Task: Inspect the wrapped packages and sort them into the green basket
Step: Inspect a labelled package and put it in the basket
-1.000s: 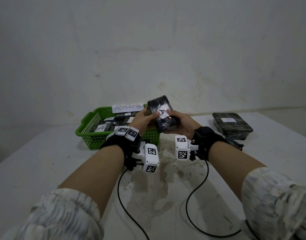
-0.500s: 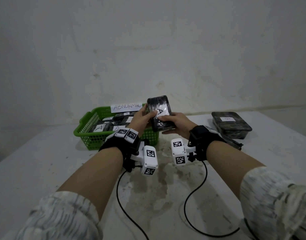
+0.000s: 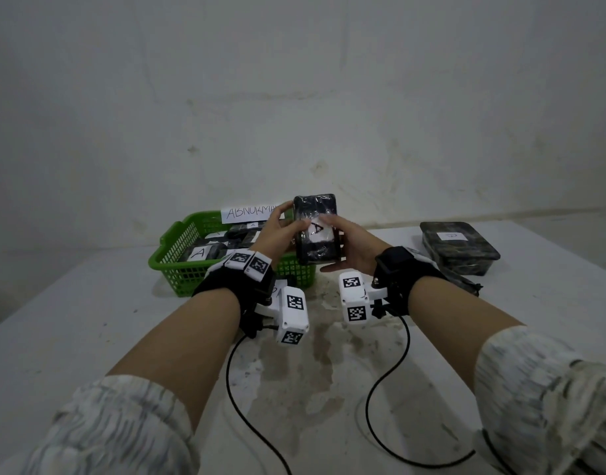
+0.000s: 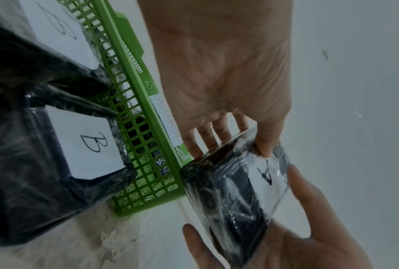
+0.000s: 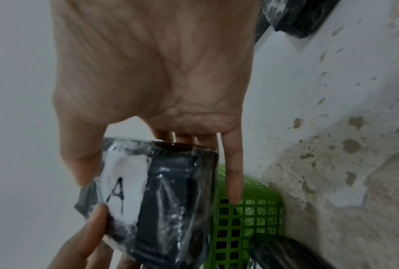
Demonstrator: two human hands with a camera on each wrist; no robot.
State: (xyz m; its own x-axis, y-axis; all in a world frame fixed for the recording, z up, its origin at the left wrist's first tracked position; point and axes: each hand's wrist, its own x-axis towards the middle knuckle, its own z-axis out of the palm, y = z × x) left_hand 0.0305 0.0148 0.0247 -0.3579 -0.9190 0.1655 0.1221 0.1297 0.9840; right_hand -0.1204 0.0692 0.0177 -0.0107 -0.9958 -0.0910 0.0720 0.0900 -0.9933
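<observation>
Both hands hold one black wrapped package (image 3: 316,234) upright in the air, just over the near right corner of the green basket (image 3: 178,258). Clear film covers it, and a white label marked "A" (image 5: 122,183) faces me. My left hand (image 3: 277,231) grips its left side, thumb (image 4: 266,143) on the label and fingers behind. My right hand (image 3: 351,250) grips the right side and bottom, thumb on the front, little finger (image 5: 233,174) sticking out straight. The basket holds several black packages with "A" labels (image 3: 200,253).
A paper sign reading "ABNORMAL" (image 3: 248,212) stands on the basket's far rim. A dark wrapped package (image 3: 461,250) lies at the right of the white table (image 3: 89,337). Packages labelled "B" (image 4: 90,143) lie beside the basket's near side. Black cables (image 3: 380,389) trail near me.
The hands have turned the package in place, from tilted to more upright, so the "A" label now lies sideways. Both hands keep their hold.
</observation>
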